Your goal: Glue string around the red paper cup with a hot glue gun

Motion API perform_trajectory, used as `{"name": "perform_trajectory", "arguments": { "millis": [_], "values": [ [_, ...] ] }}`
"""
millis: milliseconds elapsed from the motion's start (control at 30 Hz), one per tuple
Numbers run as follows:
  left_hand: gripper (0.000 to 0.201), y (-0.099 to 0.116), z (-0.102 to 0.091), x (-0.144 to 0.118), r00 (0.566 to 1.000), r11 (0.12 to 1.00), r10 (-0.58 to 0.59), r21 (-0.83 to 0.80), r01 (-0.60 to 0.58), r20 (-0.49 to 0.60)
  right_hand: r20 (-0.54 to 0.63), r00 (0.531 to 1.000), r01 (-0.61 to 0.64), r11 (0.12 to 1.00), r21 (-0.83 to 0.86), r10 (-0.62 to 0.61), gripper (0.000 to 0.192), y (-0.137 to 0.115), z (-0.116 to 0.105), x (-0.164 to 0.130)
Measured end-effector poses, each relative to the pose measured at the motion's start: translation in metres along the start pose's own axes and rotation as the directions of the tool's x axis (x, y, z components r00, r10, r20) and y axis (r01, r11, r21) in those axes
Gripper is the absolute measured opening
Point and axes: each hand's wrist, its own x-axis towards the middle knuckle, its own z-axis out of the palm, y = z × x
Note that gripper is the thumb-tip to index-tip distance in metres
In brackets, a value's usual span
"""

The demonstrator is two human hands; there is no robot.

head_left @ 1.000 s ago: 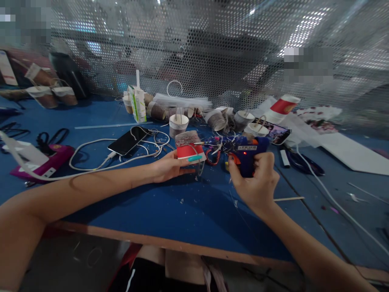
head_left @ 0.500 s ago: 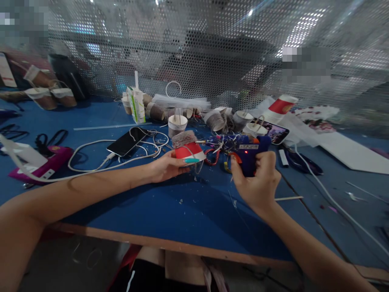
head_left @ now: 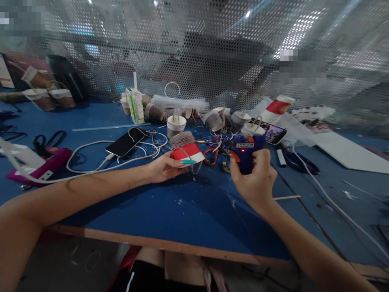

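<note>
My left hand (head_left: pixel 165 167) grips a red and white paper cup (head_left: pixel 189 153), tilted on its side. Twine (head_left: pixel 182 139) is wound around one end of the cup, and a loose strand hangs below it. In my right hand (head_left: pixel 255 178) is a blue glue gun (head_left: pixel 246 148) with a small red light lit. Its nozzle points left and sits close to the twine; whether it touches is too small to tell. Scissors with red handles (head_left: pixel 210 157) lie between the hands. Just behind the held cup stands a twine-wrapped cup (head_left: pixel 176 125).
Several wrapped cups line the back, beside a drink carton (head_left: pixel 135 106). A black phone (head_left: pixel 127 142) with a white cable lies left, near a purple power strip (head_left: pixel 50 164). Right are another phone (head_left: pixel 276 133), a red and white cup (head_left: pixel 279 108) and a white board (head_left: pixel 349 152). Perforated metal rises behind.
The glue gun's nozzle has shifted slightly from the twine on the cup. Both hands keep their holds, and the whole view has moved a little.
</note>
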Motion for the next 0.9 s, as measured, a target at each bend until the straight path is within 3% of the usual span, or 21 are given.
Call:
{"name": "perform_trajectory", "arguments": {
  "millis": [100,167,267,400,467,500,533,600,667,733,833,900],
  "values": [
    [0.038,-0.001,-0.002,0.000,1.000,0.999,-0.008,0.052,0.009,-0.017,0.096,0.985,-0.142,0.989,-0.050,0.146,0.038,0.013,0.005,0.005],
    [0.033,-0.001,-0.003,0.000,0.999,0.997,-0.011,0.080,0.014,-0.038,0.191,0.944,-0.253,0.962,-0.105,0.269,0.047,0.025,0.009,0.007],
    [0.030,-0.003,-0.003,0.001,0.997,0.997,-0.004,0.082,0.010,-0.072,0.224,0.918,-0.289,0.939,-0.184,0.326,0.057,0.036,0.014,0.009],
    [0.034,-0.005,-0.004,0.003,0.997,0.995,-0.003,0.099,0.012,-0.082,0.099,0.987,-0.118,0.987,-0.112,0.129,0.051,0.026,0.008,0.008],
    [0.045,-0.006,-0.005,0.004,0.998,0.995,0.019,0.103,-0.013,-0.063,0.098,0.995,0.001,0.995,0.099,-0.011,0.038,0.012,0.002,0.006],
    [0.050,-0.007,-0.005,0.005,0.998,0.995,0.032,0.101,-0.026,-0.053,0.157,0.985,0.026,0.969,0.248,-0.067,0.032,0.005,-0.001,0.004],
    [0.056,-0.008,-0.005,0.005,0.998,0.994,0.041,0.098,-0.036,-0.044,0.259,0.961,-0.011,0.916,0.400,-0.101,0.028,-0.001,-0.002,0.001],
    [0.062,-0.009,-0.004,0.006,0.998,0.995,0.045,0.092,-0.041,-0.032,0.520,0.842,-0.243,0.761,0.602,-0.142,0.029,-0.012,-0.003,-0.005],
    [0.065,-0.009,-0.001,0.005,0.998,0.995,0.054,0.084,-0.052,-0.023,0.708,0.687,-0.488,0.616,0.619,-0.167,0.035,-0.019,0.000,-0.010],
    [0.064,-0.009,0.001,0.004,0.998,0.994,0.066,0.086,-0.065,-0.018,0.789,0.590,-0.621,0.530,0.578,-0.170,0.039,-0.023,0.004,-0.013],
    [0.054,-0.008,-0.001,0.003,0.999,0.994,0.038,0.105,-0.035,-0.027,0.836,0.511,-0.709,0.453,0.540,-0.198,0.042,-0.023,0.007,-0.013],
    [0.052,-0.008,-0.005,0.003,1.000,0.994,0.013,0.111,-0.010,-0.025,0.828,0.510,-0.742,0.369,0.560,-0.233,0.042,-0.022,0.005,-0.009]
  ]
}}
